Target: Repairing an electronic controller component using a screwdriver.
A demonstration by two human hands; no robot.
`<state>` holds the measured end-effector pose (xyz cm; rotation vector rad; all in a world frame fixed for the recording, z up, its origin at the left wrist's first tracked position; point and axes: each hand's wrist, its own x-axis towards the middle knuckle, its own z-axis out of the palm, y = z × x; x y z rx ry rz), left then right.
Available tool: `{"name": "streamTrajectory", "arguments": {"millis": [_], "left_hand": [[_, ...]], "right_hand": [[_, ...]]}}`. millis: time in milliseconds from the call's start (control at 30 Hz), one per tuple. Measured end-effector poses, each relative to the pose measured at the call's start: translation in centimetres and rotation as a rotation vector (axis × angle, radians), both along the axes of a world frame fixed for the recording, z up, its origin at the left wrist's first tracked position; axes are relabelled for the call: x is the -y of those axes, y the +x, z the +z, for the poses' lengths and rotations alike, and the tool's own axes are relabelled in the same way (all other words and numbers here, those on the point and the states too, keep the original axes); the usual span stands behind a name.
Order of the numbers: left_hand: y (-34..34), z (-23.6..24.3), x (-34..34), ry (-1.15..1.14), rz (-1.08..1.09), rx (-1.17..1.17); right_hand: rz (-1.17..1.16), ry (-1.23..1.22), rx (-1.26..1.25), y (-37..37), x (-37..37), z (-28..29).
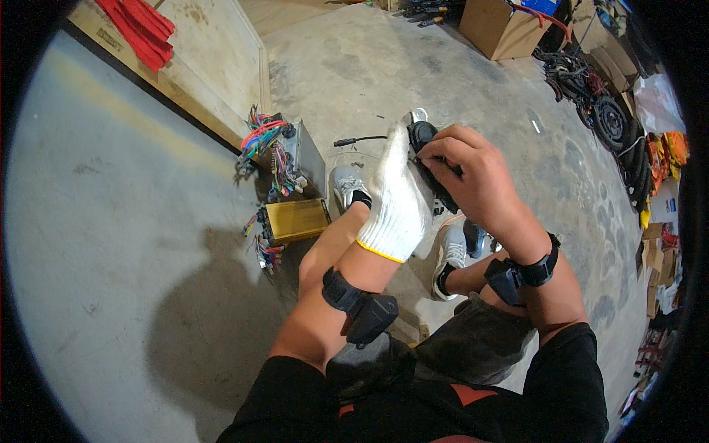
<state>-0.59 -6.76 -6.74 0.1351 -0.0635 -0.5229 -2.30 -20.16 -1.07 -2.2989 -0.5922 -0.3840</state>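
Note:
My left hand (395, 192), in a white knitted glove with yellow cuff, holds an elongated black part (423, 134) with a metal fitting (417, 114) at its top. A thin black cable with a plug (344, 142) sticks out leftward behind the glove. My bare right hand (465, 166) is at the part's right side, thumb and fingertips pinched against it; what they grip is too small to make out. Both wrists wear black strapped devices. Left of my hands sit a silver metal box (307, 155) with bundled coloured wires and a gold box (295, 220) with similar wires.
My feet in sneakers (449, 255) rest on the concrete floor (340, 74). A wooden board (225, 70) with red cloth (140, 33) stands at upper left. A cardboard box (491, 33), coiled cables and hoses (613, 133), plastic bags (657, 103) and clutter line the right and back.

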Motion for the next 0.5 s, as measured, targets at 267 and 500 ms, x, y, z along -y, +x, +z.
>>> {"name": "streamTrajectory", "arguments": {"millis": [267,500], "left_hand": [[-0.37,0.86,0.48,0.069,0.075,-0.11],[-0.3,0.59,0.57,0.065,0.043,-0.074]], "right_hand": [[-0.039,-0.118,0.063,-0.51,-0.2,0.26],[-0.077,-0.152,0.041,-0.9,-0.36,0.57]]}}
